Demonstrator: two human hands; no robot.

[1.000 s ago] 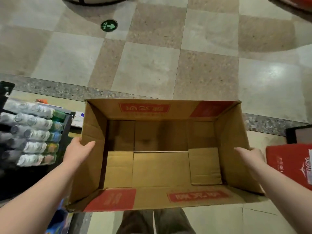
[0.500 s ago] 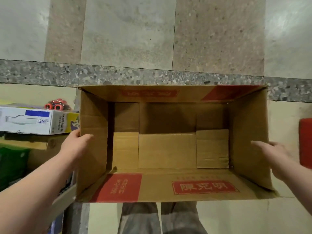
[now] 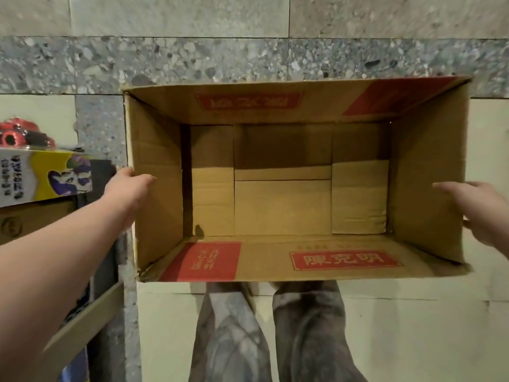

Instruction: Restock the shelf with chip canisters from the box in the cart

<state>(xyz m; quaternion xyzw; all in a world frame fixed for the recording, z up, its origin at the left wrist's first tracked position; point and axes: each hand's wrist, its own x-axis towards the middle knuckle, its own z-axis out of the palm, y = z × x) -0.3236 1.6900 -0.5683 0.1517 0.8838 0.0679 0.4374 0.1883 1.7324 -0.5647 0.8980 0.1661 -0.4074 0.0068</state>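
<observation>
1. Two hands hold one cardboard box (image 3: 424, 188) in the air before the person, above the legs (image 3: 305, 326) and the floor (image 3: 192, 59).
2. We see the box from above, open at the top. It is brown, and inside only its folded bottom flaps show.
3. Red labels (image 3: 344, 260) with printed characters are on the near and far flaps.
4. Our left hand (image 3: 129, 186) clamps the left wall, with the thumb over the rim and the fingers hidden outside.
5. Our right hand (image 3: 476, 210) clamps the right wall in the same way, the thumb lying over the wall.
6. At the left, just beside the box, stands a printed yellow and white pack (image 3: 46, 175) with a red toy (image 3: 19, 136) behind it and a brown carton (image 3: 33, 219) under it.
7. The box covers part of the speckled floor strip and the upper legs.
</observation>
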